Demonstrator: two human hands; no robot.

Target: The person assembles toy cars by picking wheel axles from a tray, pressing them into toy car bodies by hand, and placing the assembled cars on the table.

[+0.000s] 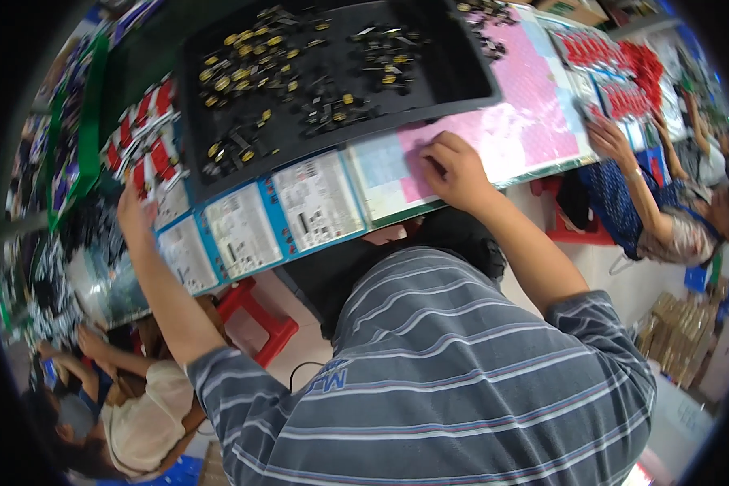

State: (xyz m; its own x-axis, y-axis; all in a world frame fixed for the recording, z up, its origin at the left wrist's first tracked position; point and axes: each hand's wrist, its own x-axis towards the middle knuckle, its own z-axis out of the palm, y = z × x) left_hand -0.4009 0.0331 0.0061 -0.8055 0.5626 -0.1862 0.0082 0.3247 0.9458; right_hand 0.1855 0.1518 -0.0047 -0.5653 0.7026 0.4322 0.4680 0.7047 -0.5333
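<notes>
Over the table's left part, my left hand (136, 215) is smeared by motion, close beside red-and-white packets (147, 154); whether it holds one of them does not show. My right hand (459, 172) hovers above the pink patterned area (506, 121), just off the near right corner of a large black tray (356, 150). Its fingers are curled closed, with a dark spot between them too small to name. Inside the tray lie loose piles of small black parts with yellow round pieces (255, 61).
Printed white sheets on blue (320, 198) line the table's near edge. More small dark parts (486, 28) and red packed items (624, 73) lie at right. Co-workers sit on both sides: a hand (610, 139) at right, a pale sleeve (150, 413) at left. A red stool (259, 320) stands below.
</notes>
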